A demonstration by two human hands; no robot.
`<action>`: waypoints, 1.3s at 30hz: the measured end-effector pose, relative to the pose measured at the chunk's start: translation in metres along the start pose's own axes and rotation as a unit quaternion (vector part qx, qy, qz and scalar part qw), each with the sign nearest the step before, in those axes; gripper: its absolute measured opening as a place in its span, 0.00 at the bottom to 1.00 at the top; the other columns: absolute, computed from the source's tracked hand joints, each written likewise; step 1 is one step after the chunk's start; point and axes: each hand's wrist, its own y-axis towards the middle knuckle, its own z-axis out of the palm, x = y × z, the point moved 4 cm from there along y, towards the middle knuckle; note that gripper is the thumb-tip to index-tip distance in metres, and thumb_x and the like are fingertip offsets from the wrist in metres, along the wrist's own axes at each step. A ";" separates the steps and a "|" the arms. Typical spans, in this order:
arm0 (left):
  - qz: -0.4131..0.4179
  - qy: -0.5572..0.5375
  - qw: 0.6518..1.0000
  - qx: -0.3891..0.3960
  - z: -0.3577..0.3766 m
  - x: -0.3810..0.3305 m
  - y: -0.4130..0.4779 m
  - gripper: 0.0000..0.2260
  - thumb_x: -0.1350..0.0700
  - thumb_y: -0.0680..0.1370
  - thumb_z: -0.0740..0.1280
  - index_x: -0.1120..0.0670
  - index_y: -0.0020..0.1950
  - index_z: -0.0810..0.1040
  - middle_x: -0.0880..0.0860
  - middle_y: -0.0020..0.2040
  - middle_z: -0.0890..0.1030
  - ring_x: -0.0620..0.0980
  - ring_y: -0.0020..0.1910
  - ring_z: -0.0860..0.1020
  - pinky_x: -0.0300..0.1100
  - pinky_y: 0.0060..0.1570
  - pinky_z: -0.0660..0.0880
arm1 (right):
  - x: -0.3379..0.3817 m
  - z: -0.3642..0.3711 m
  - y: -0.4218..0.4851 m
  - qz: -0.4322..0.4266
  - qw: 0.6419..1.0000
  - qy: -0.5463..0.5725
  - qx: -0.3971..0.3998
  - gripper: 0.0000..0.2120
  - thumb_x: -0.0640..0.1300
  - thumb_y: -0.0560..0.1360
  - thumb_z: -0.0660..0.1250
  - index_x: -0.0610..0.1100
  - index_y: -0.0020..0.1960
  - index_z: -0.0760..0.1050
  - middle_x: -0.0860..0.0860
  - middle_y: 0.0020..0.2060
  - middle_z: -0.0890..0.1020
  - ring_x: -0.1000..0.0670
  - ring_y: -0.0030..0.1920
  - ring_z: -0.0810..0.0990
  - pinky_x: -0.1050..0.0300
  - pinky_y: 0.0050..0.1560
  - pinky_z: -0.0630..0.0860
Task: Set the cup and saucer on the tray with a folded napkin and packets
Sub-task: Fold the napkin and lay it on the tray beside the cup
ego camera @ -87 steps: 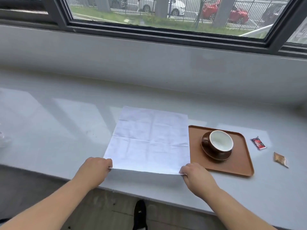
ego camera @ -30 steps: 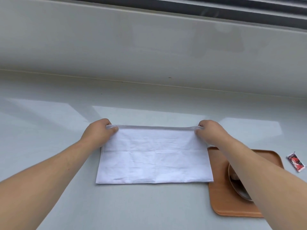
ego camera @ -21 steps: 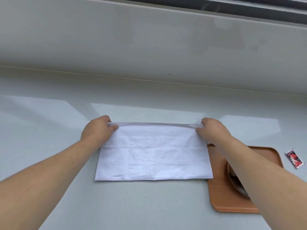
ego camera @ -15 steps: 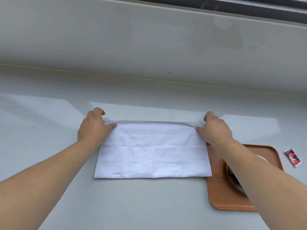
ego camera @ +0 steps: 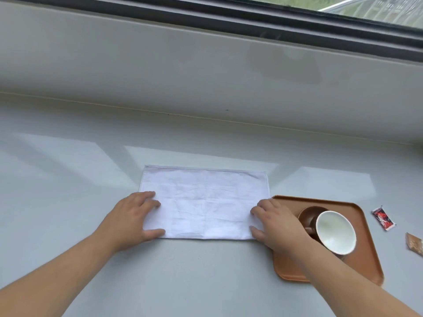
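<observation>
A white napkin [ego camera: 203, 202], folded in half into a wide rectangle, lies flat on the grey counter. My left hand [ego camera: 135, 216] rests on its near left corner with fingers spread. My right hand [ego camera: 272, 223] lies on its near right corner, fingers apart. Right of the napkin stands a brown tray [ego camera: 364, 255] carrying a brown saucer [ego camera: 306, 215] and a brown cup with a white inside [ego camera: 335, 232]. A red packet [ego camera: 383, 218] and a tan packet [ego camera: 414, 244] lie on the counter beyond the tray.
The grey counter [ego camera: 68, 179] runs back to a low pale wall [ego camera: 206, 72] under a dark window frame [ego camera: 274, 21]. The napkin's right edge touches the tray's left corner.
The open napkin was folded in half away from me. Both hands have since let go of the far edge and slid back to the near corners, now lying flat on them.
</observation>
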 end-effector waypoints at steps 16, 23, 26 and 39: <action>-0.004 0.032 0.998 0.044 0.020 0.000 -0.033 0.29 0.44 0.73 0.68 0.45 0.74 0.72 0.48 0.81 0.65 0.49 0.78 0.64 0.55 0.79 0.55 | 0.009 0.002 -0.039 0.023 0.995 0.088 -0.045 0.06 0.44 0.77 0.61 0.47 0.48 0.76 0.52 0.42 0.80 0.47 0.45 0.78 0.51 0.45 0.74; -0.029 0.023 0.999 0.024 0.018 0.001 -0.037 0.18 0.54 0.77 0.65 0.49 0.68 0.76 0.48 0.78 0.69 0.48 0.75 0.69 0.55 0.78 0.56 | 0.006 -0.005 -0.057 0.067 0.987 0.139 -0.040 0.07 0.46 0.77 0.61 0.49 0.41 0.67 0.55 0.33 0.73 0.49 0.34 0.72 0.51 0.31 0.64; -0.072 -0.033 0.997 -0.002 0.011 0.002 -0.032 0.11 0.59 0.77 0.64 0.51 0.58 0.79 0.47 0.65 0.81 0.51 0.62 0.79 0.56 0.77 0.60 | 0.005 -0.007 -0.055 0.079 0.985 0.148 -0.038 0.06 0.46 0.77 0.61 0.49 0.42 0.67 0.55 0.32 0.73 0.49 0.33 0.73 0.50 0.31 0.66; -0.193 -0.258 0.946 -0.025 -0.034 0.039 0.044 0.16 0.42 0.80 0.67 0.49 0.37 0.74 0.49 0.31 0.75 0.52 0.30 0.73 0.44 0.32 0.66 | -0.042 -0.025 0.011 0.225 0.924 0.292 -0.103 0.05 0.49 0.78 0.67 0.52 0.44 0.75 0.55 0.34 0.80 0.56 0.37 0.77 0.57 0.34 0.69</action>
